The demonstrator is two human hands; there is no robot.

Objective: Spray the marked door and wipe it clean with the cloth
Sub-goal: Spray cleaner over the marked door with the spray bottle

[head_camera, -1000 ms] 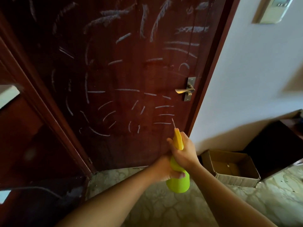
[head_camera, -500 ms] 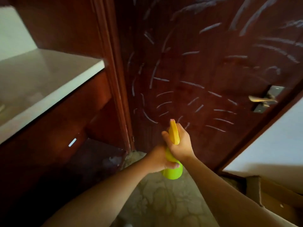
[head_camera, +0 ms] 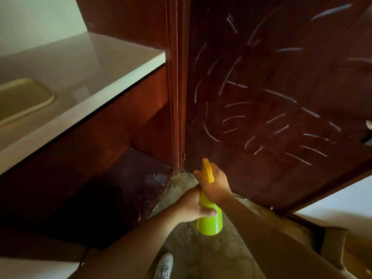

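— The hands?

— Both are closed on the spray bottle (head_camera: 210, 222). Your right hand (head_camera: 216, 184) is wrapped round the yellow trigger head, fingers curled over the front of it. Your left hand (head_camera: 193, 206) grips the green body just below, with the thumb lying across the plastic. Neither hand has any slack, and the two touch each other on the bottle.

— Where is the bottle?

— You hold it upright over the floor (head_camera: 201, 256), low in front of the door (head_camera: 261, 178). Its nozzle points at the bottom corner by the door frame (head_camera: 177, 87). Whether the tip touches the wood, you cannot tell from here.

— And the door?

— It is dark red-brown wood covered in pale chalk marks (head_camera: 279, 95), short curved strokes fanning out above your hands. The door handle (head_camera: 369, 124) just shows at the right edge.

— The room?

— To your left a pale counter (head_camera: 90, 63) juts out over dark wooden panelling, with a cream tray (head_camera: 22, 97) resting on it. The floor has a light, patterned surface, and your shoe (head_camera: 164, 265) shows at the bottom. To your right there is a white wall (head_camera: 342, 200), and below it a cardboard box (head_camera: 334, 248) sits on the floor.
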